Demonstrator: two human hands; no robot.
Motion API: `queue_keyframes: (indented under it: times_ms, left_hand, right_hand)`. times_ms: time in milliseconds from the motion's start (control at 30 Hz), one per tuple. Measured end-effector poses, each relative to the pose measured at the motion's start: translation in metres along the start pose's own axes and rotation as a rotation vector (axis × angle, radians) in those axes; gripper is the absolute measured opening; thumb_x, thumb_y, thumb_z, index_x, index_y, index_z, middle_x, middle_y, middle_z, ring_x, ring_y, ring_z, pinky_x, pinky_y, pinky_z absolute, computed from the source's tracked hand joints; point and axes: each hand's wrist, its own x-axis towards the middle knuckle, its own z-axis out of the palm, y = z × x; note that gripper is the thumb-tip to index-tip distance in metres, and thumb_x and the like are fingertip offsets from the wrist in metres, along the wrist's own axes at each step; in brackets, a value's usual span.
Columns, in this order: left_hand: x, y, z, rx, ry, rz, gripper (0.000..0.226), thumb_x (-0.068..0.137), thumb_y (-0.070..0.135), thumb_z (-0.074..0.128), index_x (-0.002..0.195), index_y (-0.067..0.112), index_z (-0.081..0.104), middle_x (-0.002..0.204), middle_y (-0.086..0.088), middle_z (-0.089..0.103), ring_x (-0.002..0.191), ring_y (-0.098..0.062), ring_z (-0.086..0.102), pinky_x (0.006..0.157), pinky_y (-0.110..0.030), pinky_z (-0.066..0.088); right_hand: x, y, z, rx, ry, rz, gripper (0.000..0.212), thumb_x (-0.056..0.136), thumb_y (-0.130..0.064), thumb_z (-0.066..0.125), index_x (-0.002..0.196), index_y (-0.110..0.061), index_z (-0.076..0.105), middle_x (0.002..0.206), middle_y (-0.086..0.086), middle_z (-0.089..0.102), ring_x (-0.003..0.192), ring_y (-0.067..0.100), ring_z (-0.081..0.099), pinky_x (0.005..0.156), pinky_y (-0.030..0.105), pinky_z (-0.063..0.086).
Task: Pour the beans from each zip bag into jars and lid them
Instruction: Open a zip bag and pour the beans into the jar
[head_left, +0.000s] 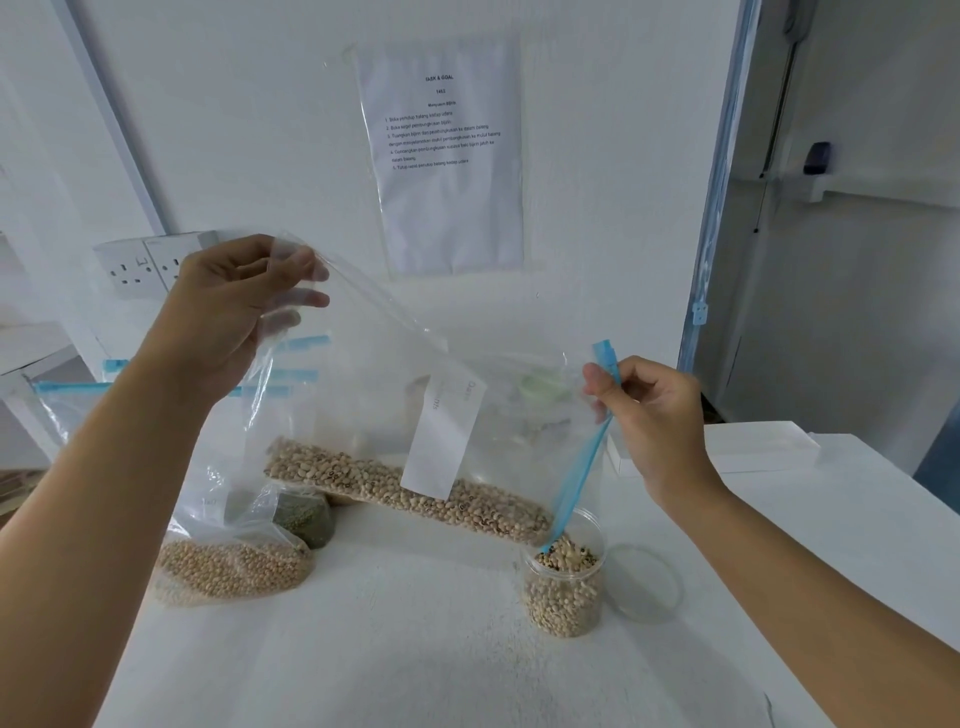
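Jar (591, 530) on the white table (415, 654) stands open, partly filled with beans (563, 597), its lid (647, 584) just beside it. I see the tilted zip bag (374, 415) with its low corner at the jar's mouth, my left hand (234, 306) pinching the raised corner, my right hand (654, 415) gripping the blue zip strip (582, 467). Another bean bag (228, 566) lies at left.

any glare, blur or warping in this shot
Head view: soft, even light, only faint shadows on the table; wide-angle bend curves the door frame; the small print on the wall sheet is soft; the clear bag nearly vanishes against the white wall.
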Motion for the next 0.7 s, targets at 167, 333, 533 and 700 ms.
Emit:
queue_keyframes:
  times_ms: [167, 333, 533, 700]
  left_hand:
    - [0.0, -0.002, -0.001, 0.001, -0.001, -0.003, 0.008, 0.09, 0.029, 0.071, 0.084, 0.024, 0.074, 0.094, 0.002, 0.074, 0.085, -0.017, 0.071, 0.072, -0.027, 0.046]
    - [0.001, -0.001, 0.0, 0.004, 0.001, -0.006, 0.008, 0.09, 0.029, 0.071, 0.085, 0.024, 0.074, 0.093, 0.002, 0.074, 0.084, -0.016, 0.071, 0.071, -0.027, 0.046]
    - [0.006, 0.0, 0.003, 0.023, -0.018, -0.004, 0.009, 0.091, 0.028, 0.071, 0.082, 0.024, 0.074, 0.092, 0.002, 0.073, 0.083, -0.016, 0.071, 0.072, -0.029, 0.045]
    - [0.01, 0.001, 0.006, 0.024, -0.031, -0.006, 0.008, 0.089, 0.029, 0.072, 0.084, 0.023, 0.073, 0.093, 0.001, 0.073, 0.084, -0.018, 0.07, 0.075, -0.032, 0.043]
  right_hand:
    - [0.001, -0.001, 0.001, -0.002, 0.001, -0.005, 0.039, 0.091, -0.022, 0.075, 0.074, 0.012, 0.063, 0.071, 0.03, 0.061, 0.063, 0.026, 0.055, 0.075, 0.033, 0.052]
    - [0.002, 0.0, 0.001, -0.002, 0.003, -0.006, 0.041, 0.091, -0.024, 0.075, 0.075, 0.012, 0.063, 0.072, 0.031, 0.061, 0.064, 0.026, 0.055, 0.074, 0.033, 0.052]
    - [0.003, 0.006, -0.002, -0.028, 0.029, -0.011, 0.039, 0.091, -0.023, 0.075, 0.075, 0.01, 0.064, 0.071, 0.029, 0.062, 0.062, 0.025, 0.055, 0.075, 0.035, 0.052]
    - [0.003, 0.008, 0.0, -0.026, 0.035, -0.029, 0.041, 0.09, -0.023, 0.075, 0.074, 0.013, 0.062, 0.07, 0.029, 0.062, 0.062, 0.025, 0.056, 0.071, 0.033, 0.051]
